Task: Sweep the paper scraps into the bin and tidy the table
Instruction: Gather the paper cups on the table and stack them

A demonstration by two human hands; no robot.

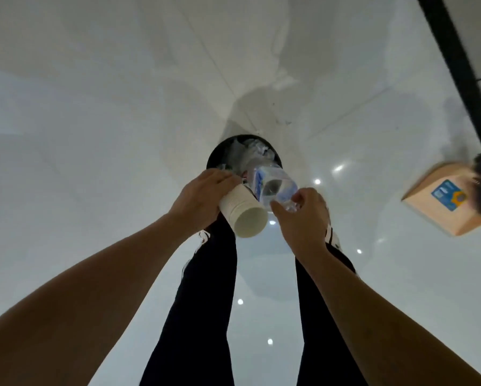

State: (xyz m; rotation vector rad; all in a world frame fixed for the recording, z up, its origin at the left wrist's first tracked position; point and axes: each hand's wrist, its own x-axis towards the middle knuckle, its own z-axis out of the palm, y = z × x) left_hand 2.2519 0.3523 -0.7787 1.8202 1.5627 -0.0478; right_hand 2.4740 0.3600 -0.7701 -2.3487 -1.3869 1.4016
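I look straight down at a round black bin [215, 154] on the floor, with crumpled plastic and paper inside it. My left hand [203, 193] grips a white paper cup [243, 213], held on its side with its mouth toward the bin. My right hand [303, 215] pinches the base end of a clear plastic bottle [275, 185] with a blue label, tilted neck-down over the bin's opening. Both hands hover just above the bin's near rim. The cup and the bottle touch side by side.
My legs in dark trousers [205, 288] stand just behind the bin on a glossy white floor [94, 135]. A light wooden box [445, 199] with a blue sticker is at the right, next to a black post [456, 59]. White walls meet in a corner beyond the bin.
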